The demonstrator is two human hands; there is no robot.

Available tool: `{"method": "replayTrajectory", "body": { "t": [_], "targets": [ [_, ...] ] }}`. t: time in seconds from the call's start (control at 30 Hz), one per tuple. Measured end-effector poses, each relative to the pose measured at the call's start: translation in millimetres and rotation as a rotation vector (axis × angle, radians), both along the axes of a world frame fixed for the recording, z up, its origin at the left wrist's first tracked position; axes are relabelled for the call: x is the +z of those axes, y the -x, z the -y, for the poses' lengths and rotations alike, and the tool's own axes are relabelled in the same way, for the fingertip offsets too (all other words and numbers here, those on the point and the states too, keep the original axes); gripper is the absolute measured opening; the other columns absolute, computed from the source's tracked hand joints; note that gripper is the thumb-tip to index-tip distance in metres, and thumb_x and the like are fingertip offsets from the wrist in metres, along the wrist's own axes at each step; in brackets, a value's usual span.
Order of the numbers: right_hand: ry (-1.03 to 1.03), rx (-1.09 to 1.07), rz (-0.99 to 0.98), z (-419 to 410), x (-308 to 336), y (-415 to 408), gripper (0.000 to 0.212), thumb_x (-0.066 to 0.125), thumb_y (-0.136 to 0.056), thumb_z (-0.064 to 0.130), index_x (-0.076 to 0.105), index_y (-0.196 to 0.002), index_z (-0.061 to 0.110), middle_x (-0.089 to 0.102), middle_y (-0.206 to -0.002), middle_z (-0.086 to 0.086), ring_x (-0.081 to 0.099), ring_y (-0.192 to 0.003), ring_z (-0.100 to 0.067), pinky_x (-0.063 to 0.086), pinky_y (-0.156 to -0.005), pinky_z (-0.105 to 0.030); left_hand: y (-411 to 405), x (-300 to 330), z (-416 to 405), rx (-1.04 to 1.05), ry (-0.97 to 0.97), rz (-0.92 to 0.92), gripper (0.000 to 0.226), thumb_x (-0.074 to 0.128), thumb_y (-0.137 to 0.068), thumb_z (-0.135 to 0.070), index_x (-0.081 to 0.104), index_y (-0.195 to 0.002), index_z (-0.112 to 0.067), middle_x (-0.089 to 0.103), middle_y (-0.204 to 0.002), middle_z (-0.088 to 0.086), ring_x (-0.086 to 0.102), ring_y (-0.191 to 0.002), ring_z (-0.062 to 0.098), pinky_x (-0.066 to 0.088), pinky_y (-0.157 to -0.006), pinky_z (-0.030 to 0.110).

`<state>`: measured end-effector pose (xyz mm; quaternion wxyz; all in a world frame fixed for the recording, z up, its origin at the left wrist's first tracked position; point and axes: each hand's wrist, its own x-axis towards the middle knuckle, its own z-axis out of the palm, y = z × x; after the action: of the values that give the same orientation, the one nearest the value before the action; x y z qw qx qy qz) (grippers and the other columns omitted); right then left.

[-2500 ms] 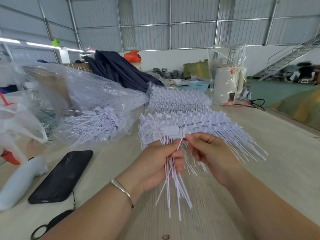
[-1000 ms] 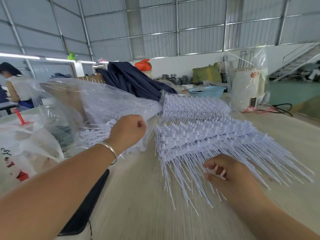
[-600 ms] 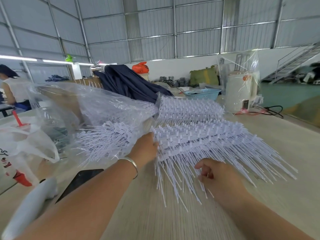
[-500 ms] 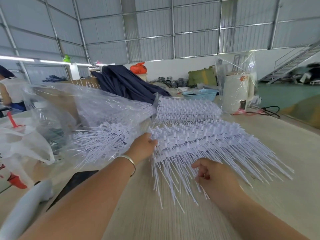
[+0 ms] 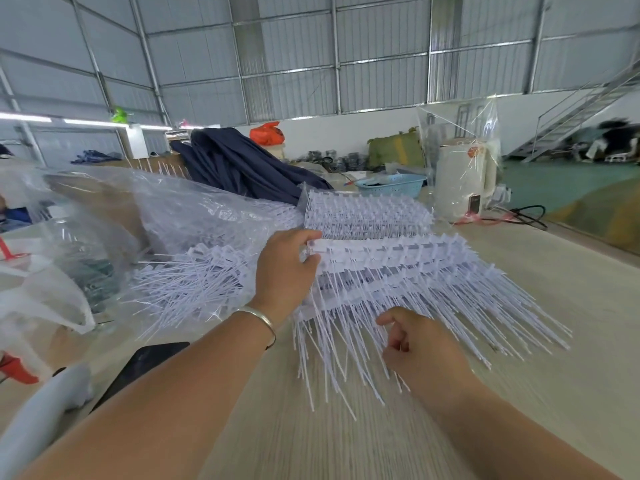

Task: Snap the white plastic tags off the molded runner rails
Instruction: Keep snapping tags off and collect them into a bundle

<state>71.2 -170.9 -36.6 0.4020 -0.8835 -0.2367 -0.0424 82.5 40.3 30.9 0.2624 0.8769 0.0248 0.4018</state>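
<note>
Left hand (image 5: 284,271) grips top runner rail (image 5: 381,244); right hand (image 5: 420,344) curled, contents hidden.

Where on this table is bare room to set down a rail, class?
Free: the table right of the rail stack, and the near strip between the forearms. Crowded: left of the left hand, with loose tags, clear bags and a phone. The right hand rests among the stack's tips.
</note>
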Motion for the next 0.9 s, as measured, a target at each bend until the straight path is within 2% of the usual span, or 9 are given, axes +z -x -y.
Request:
{"method": "replayTrajectory", "body": {
  "t": [0.07,0.13,0.23,0.37,0.47,0.53,0.63,0.77,0.9],
  "targets": [
    [-0.020,-0.008,-0.013,0,0,0,0.034,0.060,-0.084,0.010,0.059,-0.110,0.033,0.059,-0.070,0.008,0.056,-0.051,-0.003,0.040,-0.047,-0.014,5,1,0,0.031,-0.229,0.049,0.034,0.063,-0.088,-0.008,0.065,-0.119,-0.020,0.062,-0.104,-0.008,0.045,-0.106,0.009,0.026,-0.084,0.010],
    [-0.056,-0.014,-0.018,1,0,-1,0.031,0.058,-0.086,0.011,0.061,-0.109,0.031,0.057,-0.066,0.009,0.053,-0.047,0.000,0.037,-0.043,-0.011,10,-1,5,-0.003,-0.265,0.073,0.036,0.060,-0.090,-0.005,0.063,-0.123,-0.019,0.060,-0.108,-0.006,0.049,-0.102,0.011,0.032,-0.085,0.013],
    [-0.116,-0.007,-0.049,2,0,-1,0.031,0.053,-0.088,0.008,0.063,-0.108,0.031,0.055,-0.061,0.009,0.048,-0.041,0.001,0.033,-0.038,-0.011,20,-3,17,-0.106,0.063,0.028,0.034,0.064,-0.088,-0.007,0.065,-0.117,-0.026,0.062,-0.097,-0.013,0.056,-0.079,0.002,0.045,-0.072,0.015],
    [-0.114,0.014,-0.036,2,0,0,0.033,0.051,-0.087,0.005,0.062,-0.104,0.032,0.056,-0.058,0.014,0.050,-0.042,0.001,0.033,-0.039,-0.011,32,-4,28,-0.294,0.517,-0.024,0.024,0.061,-0.091,-0.003,0.066,-0.111,-0.016,0.073,-0.089,0.002,0.072,-0.074,0.013,0.055,-0.066,0.021],
    [-0.121,0.023,0.016,1,2,0,0.021,0.057,-0.089,0.015,0.062,-0.098,0.033,0.058,-0.065,0.010,0.052,-0.048,0.000,0.036,-0.045,-0.013,43,-5,36,-0.344,0.655,0.067,0.022,0.051,-0.097,-0.002,0.068,-0.104,-0.014,0.074,-0.082,0.002,0.073,-0.075,0.016,0.054,-0.061,0.019],
    [-0.181,0.011,0.074,1,5,2,0.009,0.059,-0.091,0.026,0.062,-0.089,0.035,0.058,-0.064,0.010,0.051,-0.050,-0.002,0.041,-0.051,-0.019,50,-5,39,-0.357,0.727,0.099,0.024,0.049,-0.098,0.000,0.069,-0.099,-0.015,0.075,-0.083,0.003,0.073,-0.077,0.017,0.054,-0.061,0.018],
    [-0.276,-0.064,0.204,7,11,6,0.010,0.056,-0.092,0.032,0.061,-0.083,0.033,0.058,-0.067,0.011,0.051,-0.056,-0.006,0.044,-0.056,-0.027,59,-3,39,-0.417,0.888,0.133,0.024,0.050,-0.096,0.002,0.069,-0.096,-0.012,0.076,-0.087,0.008,0.074,-0.080,0.020,0.054,-0.060,0.019],
    [-0.375,-0.172,0.333,19,23,8,0.009,0.054,-0.094,0.031,0.062,-0.090,0.030,0.058,-0.075,0.014,0.053,-0.066,-0.005,0.044,-0.058,-0.024,65,-2,35,-0.510,1.248,0.113,0.020,0.051,-0.095,0.004,0.066,-0.104,-0.005,0.075,-0.091,0.014,0.074,-0.078,0.019,0.053,-0.056,0.018],
    [-0.300,-0.261,0.363,24,27,5,0.023,0.053,-0.095,0.033,0.059,-0.115,0.024,0.055,-0.099,0.009,0.051,-0.095,-0.011,0.041,-0.073,-0.027,66,-6,33,-0.610,1.662,0.068,0.020,0.045,-0.096,0.005,0.060,-0.108,-0.001,0.074,-0.084,0.016,0.073,-0.070,0.013,0.054,-0.053,0.015]
  ]
}}
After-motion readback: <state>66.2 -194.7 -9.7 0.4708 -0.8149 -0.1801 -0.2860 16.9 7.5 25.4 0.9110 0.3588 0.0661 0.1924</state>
